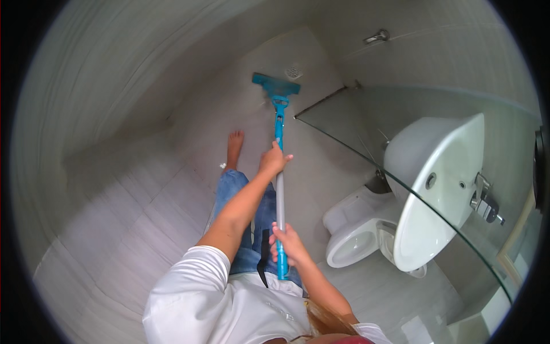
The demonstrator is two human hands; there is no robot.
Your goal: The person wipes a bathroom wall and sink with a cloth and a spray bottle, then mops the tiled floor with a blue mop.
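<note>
A long-handled squeegee [280, 198] with a grey pole and blue fittings runs from my waist out over the floor. Its wide blue head [277, 86], slightly blurred, lies on the shower floor just short of a round drain [294, 73]. My left hand [273, 160] is closed round the upper part of the pole, near the blue joint, with its thumb pointing right. Lower down, my right hand [289, 243] grips the blue end of the handle close to my body. Both arms reach forward over my jeans.
On the right, a glass panel [366, 159] stands between the shower floor and a white washbasin [409, 229] with a chrome tap [486, 206]. A white toilet [349, 250] is beside the basin. A metal valve [377, 38] sticks out of the far wall. My bare foot [234, 146] is left of the pole.
</note>
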